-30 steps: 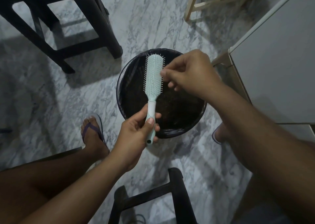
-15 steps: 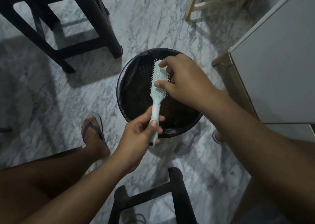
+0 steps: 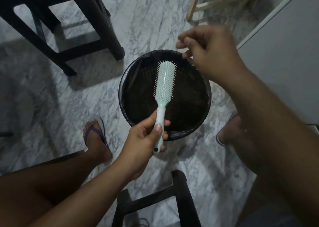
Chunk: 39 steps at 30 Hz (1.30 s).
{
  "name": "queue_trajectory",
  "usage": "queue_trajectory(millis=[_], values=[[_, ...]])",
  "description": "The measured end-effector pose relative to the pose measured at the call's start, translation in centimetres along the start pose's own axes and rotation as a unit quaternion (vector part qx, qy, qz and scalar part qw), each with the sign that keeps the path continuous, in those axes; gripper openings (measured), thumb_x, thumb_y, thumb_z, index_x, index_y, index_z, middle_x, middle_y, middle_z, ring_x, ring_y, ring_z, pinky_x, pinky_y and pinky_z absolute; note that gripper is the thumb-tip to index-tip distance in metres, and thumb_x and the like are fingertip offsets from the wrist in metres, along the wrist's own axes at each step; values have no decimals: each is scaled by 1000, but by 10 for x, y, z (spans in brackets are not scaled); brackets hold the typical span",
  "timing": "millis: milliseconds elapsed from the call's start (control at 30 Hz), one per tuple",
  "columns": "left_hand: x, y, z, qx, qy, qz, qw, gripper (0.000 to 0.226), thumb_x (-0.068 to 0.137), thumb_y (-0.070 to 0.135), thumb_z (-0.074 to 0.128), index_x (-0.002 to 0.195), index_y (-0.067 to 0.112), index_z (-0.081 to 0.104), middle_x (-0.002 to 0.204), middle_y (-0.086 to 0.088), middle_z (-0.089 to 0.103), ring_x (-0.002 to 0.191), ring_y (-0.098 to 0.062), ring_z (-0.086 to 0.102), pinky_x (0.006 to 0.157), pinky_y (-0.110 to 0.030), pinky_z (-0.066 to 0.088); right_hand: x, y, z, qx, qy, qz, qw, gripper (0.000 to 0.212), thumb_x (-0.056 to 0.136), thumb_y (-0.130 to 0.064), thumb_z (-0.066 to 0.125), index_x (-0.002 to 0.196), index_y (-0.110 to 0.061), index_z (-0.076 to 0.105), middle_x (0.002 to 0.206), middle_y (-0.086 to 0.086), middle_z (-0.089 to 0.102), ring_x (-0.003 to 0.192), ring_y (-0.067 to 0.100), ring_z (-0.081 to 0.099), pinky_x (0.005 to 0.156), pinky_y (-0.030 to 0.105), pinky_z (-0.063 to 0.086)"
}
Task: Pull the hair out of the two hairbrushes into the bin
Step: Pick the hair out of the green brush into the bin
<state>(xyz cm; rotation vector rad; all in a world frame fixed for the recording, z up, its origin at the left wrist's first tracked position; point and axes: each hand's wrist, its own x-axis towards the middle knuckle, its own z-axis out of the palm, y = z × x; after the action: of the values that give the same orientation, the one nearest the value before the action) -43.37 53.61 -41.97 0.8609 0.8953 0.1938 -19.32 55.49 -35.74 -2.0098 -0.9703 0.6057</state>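
A pale mint hairbrush (image 3: 164, 81) is held bristles up over the round black bin (image 3: 124, 95) on the marble floor. My left hand (image 3: 143, 140) grips its handle at the bin's near rim. My right hand (image 3: 210, 54) is lifted off the brush, above the bin's far right rim. It is blurred, with fingertips pinched together. Faint thin strands seem to trail from them toward the rim. Only this one brush is in view.
A black stool (image 3: 69, 28) stands at the upper left, and another black frame (image 3: 179, 192) lies between my legs at the bottom. A pale wooden frame (image 3: 215, 0) is at the top. A white cabinet (image 3: 284, 54) is on the right. My feet in flip-flops (image 3: 95, 137) flank the bin.
My right hand was pinching at the bristles and has pulled up and to the right, away from the brush. The brush head is now uncovered; my left hand keeps its grip.
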Motion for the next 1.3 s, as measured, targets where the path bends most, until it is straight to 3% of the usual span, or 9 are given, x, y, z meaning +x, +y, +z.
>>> queue_trajectory(millis=[67,167,300,367,533,667,867,1033,1300], values=[[0,0,-1,9,1,5,1000,45,101,7,49,139,29,56,104,3,69,78,-14,54,63,-30,47,-3,4,4,-72,-56,10,996,29,95,-21,66,123,-14,69,112,-2,74,93,6,71,84,7,53],[0,-1,-1,42,10,23,999,46,101,8,49,140,31,55,104,4,70,78,-14,54,65,-31,47,-9,9,15,-131,-136,29,982,49,86,-35,77,130,-17,66,121,-2,71,96,7,70,91,20,54],[-3,-6,-3,84,22,48,995,47,101,8,50,141,32,52,107,4,69,79,-13,56,69,-33,47,-6,9,15,-104,-89,15,990,31,83,-35,80,109,-19,77,103,-4,77,88,2,69,74,1,48],[-3,-5,-3,75,18,46,996,47,100,9,52,142,31,53,107,4,69,79,-14,56,69,-34,47,-6,10,15,-92,-58,-7,994,20,85,-31,78,101,-19,80,94,-4,78,82,1,70,73,4,51],[-1,3,0,46,2,63,997,51,92,18,57,142,28,54,105,3,68,80,-17,54,67,-34,46,-3,12,13,102,-28,38,994,13,93,-13,70,96,-2,76,78,9,75,61,8,71,63,21,60],[2,8,-2,0,18,59,998,52,91,16,57,143,24,53,105,2,68,80,-16,54,64,-34,47,1,7,4,302,18,107,947,10,98,-7,62,94,1,67,80,10,72,64,11,70,63,22,61],[4,6,-6,9,31,52,998,48,96,10,53,142,23,54,105,2,68,79,-15,54,64,-32,47,-12,6,21,123,-134,167,969,30,104,-24,52,98,1,68,86,8,72,77,16,68,66,32,63],[4,1,-7,95,48,82,991,50,100,6,51,136,40,52,102,10,70,78,-11,57,67,-34,48,-14,5,22,-42,-118,73,989,26,89,-37,74,80,-13,77,66,2,74,57,15,73,59,26,61],[3,5,-1,70,32,69,995,48,100,5,51,134,39,56,102,7,69,77,-12,55,66,-34,47,-11,3,13,7,-147,131,980,33,103,-19,53,89,6,69,72,5,69,58,18,63,53,30,62]])
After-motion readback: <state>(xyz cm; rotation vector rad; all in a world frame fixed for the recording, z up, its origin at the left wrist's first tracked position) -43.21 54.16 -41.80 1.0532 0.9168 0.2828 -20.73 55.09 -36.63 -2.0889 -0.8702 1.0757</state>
